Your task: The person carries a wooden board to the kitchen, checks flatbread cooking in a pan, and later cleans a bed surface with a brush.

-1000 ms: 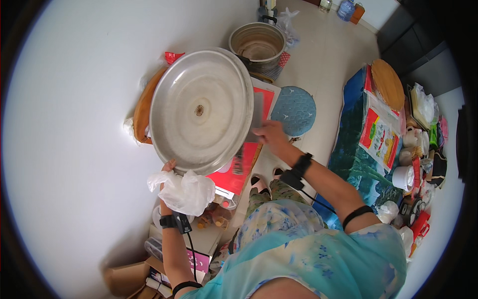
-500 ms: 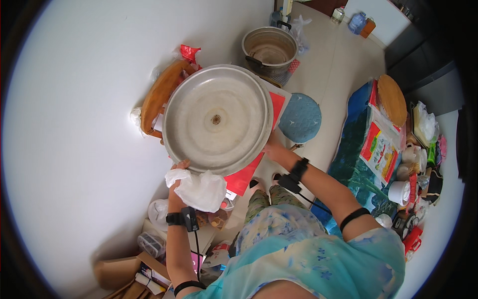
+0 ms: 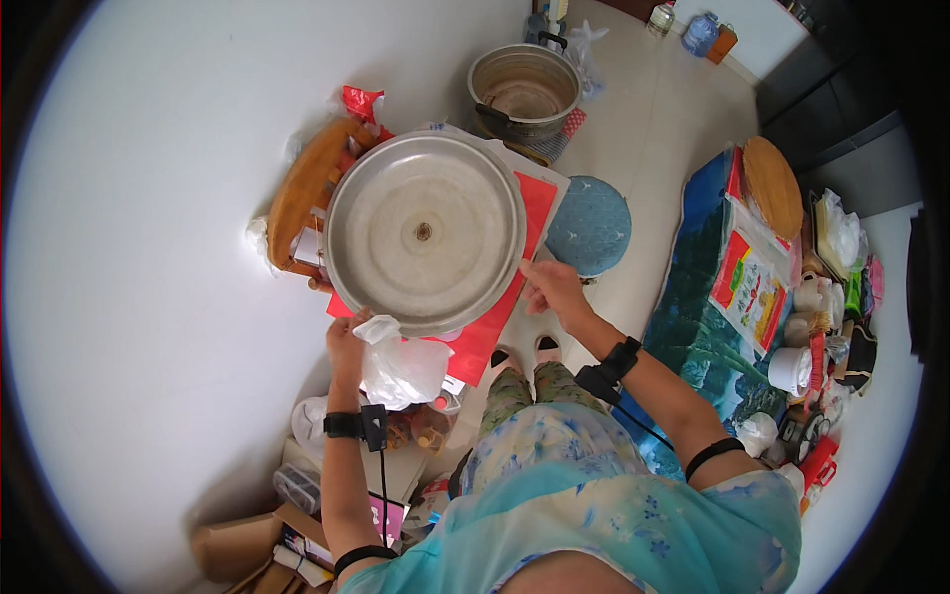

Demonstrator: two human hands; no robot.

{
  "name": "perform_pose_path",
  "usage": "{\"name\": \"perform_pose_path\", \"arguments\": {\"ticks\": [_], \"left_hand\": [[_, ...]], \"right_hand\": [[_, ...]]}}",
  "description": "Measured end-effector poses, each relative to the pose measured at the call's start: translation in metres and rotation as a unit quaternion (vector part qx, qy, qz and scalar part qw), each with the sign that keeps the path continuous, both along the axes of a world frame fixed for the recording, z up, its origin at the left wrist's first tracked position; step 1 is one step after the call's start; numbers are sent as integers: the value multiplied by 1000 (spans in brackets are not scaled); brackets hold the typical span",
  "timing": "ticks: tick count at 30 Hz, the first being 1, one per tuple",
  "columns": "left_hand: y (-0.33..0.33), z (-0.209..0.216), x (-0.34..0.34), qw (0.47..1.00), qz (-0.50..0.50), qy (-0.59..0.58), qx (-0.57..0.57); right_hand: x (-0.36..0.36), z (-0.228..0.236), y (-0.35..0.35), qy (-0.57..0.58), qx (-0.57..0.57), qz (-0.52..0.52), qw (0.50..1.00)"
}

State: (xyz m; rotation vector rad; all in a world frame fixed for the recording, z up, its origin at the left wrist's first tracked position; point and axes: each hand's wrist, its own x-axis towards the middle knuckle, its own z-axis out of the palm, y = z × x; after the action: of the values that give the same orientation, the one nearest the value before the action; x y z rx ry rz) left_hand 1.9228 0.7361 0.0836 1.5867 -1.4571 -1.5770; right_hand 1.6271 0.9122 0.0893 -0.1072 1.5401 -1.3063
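With the middle of the metal dish as our clock's hub and twelve at the top of our view, the bench under its blue-green cover is the largest thing we see, stretching away between three and four o'clock. A red and white sheet comes next, showing past the dish from about one o'clock round to seven. On top of it sits the wide round metal dish, its hollow side facing us, between our two hands. Well away at seven o'clock we have a cardboard box with a raised flap.

At one o'clock stands a deep metal pot with black handles. A curved wooden chair back is near the dish at ten, and a round wooden board lies far off at three, on the bench's upper end. Closer in, also at three, is a round blue seat.

A white plastic bag hangs at six o'clock, just below the dish. Our left hand, at seven, has its fingers bent shut on the bag's upper corner, right by the rim; whether they also grip the rim, we cannot tell. Our right hand, at four, is loosely half-open and holds nothing, its foremost fingertip at the rim; we cannot tell if it touches. Smallest is a brown spot at the dish's centre.
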Motion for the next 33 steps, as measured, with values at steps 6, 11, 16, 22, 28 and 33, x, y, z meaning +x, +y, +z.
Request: {"name": "perform_pose_path", "arguments": {"ticks": [6,11,16,22,28,33], "left_hand": [[-8,68,-14,993,-9,78,-93],[-26,81,-45,970,-75,129,-192],[-33,50,-81,965,72,250,-35],[-37,13,-73,974,7,-22,-225],[-16,19,-76,914,-69,-96,-387],[-3,39,-88,880,-138,-182,-416]], "right_hand": [[12,-10,-6,57,26,66,996],[19,-3,21,60,35,115,991],[25,23,26,58,-11,126,990],[13,6,40,55,27,113,992],[15,0,20,39,-2,112,993],[24,3,10,25,-18,126,992]]}}
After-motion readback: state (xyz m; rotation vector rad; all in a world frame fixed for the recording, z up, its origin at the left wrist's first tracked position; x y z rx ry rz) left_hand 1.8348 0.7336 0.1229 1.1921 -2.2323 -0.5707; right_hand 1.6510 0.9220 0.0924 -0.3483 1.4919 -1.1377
